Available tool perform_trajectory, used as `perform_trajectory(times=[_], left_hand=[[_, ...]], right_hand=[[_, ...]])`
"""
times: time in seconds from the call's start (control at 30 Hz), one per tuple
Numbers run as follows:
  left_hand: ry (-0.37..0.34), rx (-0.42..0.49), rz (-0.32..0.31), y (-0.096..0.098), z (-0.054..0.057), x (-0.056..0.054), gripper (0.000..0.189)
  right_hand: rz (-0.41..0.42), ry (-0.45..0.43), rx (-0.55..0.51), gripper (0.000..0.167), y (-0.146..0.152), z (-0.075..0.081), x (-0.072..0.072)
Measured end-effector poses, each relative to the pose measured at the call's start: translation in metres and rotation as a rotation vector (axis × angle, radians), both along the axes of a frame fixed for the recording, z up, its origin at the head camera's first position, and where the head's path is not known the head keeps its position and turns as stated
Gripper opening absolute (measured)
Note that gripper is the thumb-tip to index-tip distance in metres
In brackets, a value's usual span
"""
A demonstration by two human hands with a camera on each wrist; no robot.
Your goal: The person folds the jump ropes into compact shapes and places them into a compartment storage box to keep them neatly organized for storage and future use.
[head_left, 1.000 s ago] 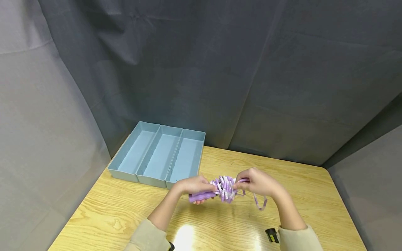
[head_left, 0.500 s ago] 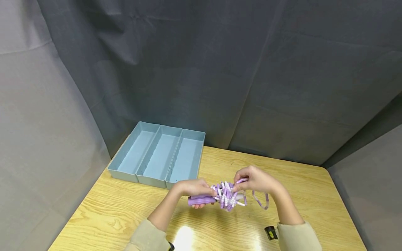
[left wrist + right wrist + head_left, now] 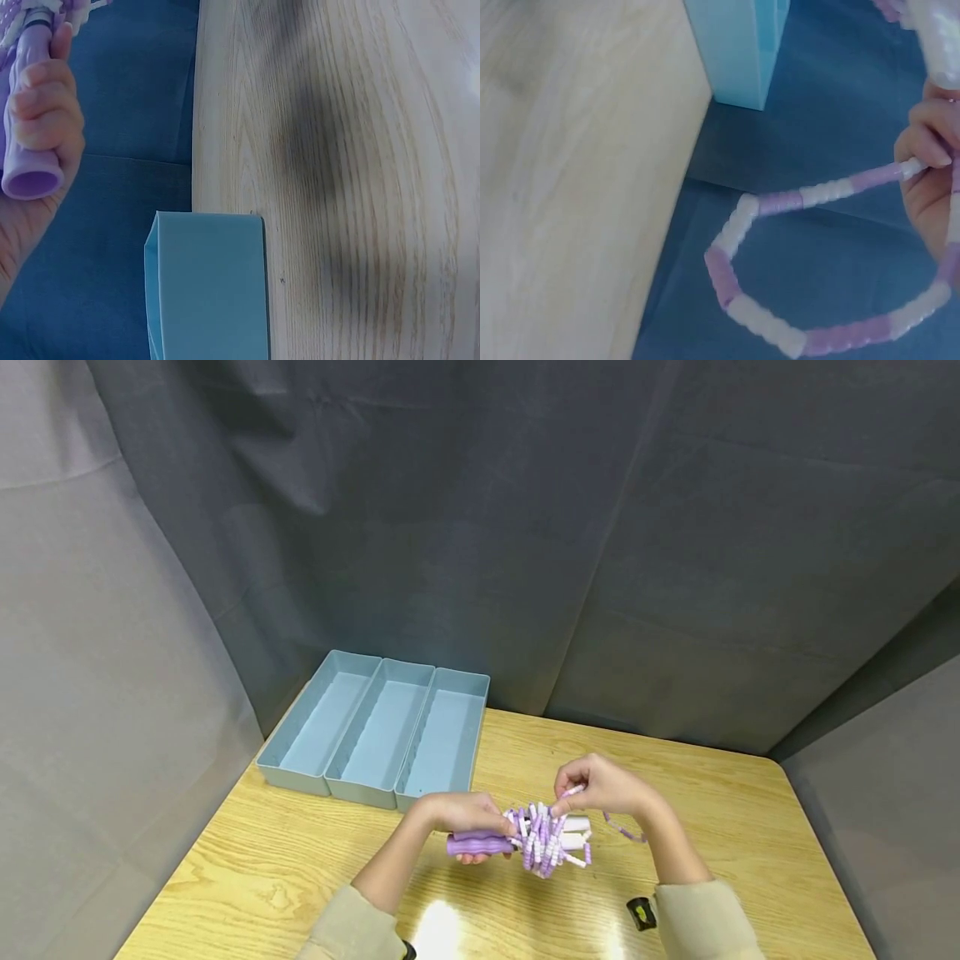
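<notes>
The pale wood-grain worktop [image 3: 750, 827] carries, near its far left corner, three rectangular blue-grey plastic trays [image 3: 360, 787] side by side. Above the worktop, well apart from its far edge and between its left and right edges, the right hand [image 3: 600, 789] pinches a purple-and-white beaded rope [image 3: 538, 842], and the left hand [image 3: 465, 812] grips two wavy purple tubular handles [image 3: 478, 846]. The rope is bunched in bulky, uneven wraps around pale tubes [image 3: 576, 842] in line with the handles; should the left hand's grip ease, these wraps could slip off or spring loose. A hard pull on the pinched stretch might skew the handles apart. A slack loop [image 3: 847, 337] hangs by the right hand, and might snag or tangle.
</notes>
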State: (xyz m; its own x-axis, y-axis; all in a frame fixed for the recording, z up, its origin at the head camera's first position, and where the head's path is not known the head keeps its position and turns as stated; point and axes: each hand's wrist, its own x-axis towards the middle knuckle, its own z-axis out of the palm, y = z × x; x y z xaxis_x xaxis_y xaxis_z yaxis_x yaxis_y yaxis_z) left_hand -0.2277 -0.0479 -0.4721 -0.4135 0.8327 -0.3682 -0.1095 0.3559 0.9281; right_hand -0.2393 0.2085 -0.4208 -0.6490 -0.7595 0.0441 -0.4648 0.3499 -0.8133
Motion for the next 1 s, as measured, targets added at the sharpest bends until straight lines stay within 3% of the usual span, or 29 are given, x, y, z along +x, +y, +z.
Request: perform_trajectory(times=[0.2, 0.4, 0.53, 0.77, 0.9, 1.0], left_hand=[[-0.018, 0.036, -0.015, 0.0, -0.002, 0.0, 0.039], [-0.033, 0.098, -0.045, -0.001, -0.004, -0.002, 0.048], [-0.048, 0.133, -0.048, -0.001, -0.006, -0.003, 0.049], [-0.063, 0.173, -0.072, -0.001, -0.008, -0.003, 0.055], [-0.061, 0.187, -0.078, -0.001, -0.009, -0.003, 0.056], [-0.044, 0.2, -0.077, -0.001, -0.009, -0.003, 0.055]], right_hand=[[0.043, -0.11, -0.114, 0.009, 0.002, -0.016, -0.005], [0.044, -0.193, -0.248, 0.015, 0.001, -0.03, -0.008], [0.033, -0.194, -0.319, 0.015, 0.0, -0.04, -0.008], [-0.041, -0.095, -0.398, 0.027, -0.01, -0.051, -0.004], [-0.078, -0.105, -0.429, 0.035, -0.017, -0.054, -0.002], [-0.081, -0.165, -0.477, 0.039, -0.022, -0.055, 0.0]])
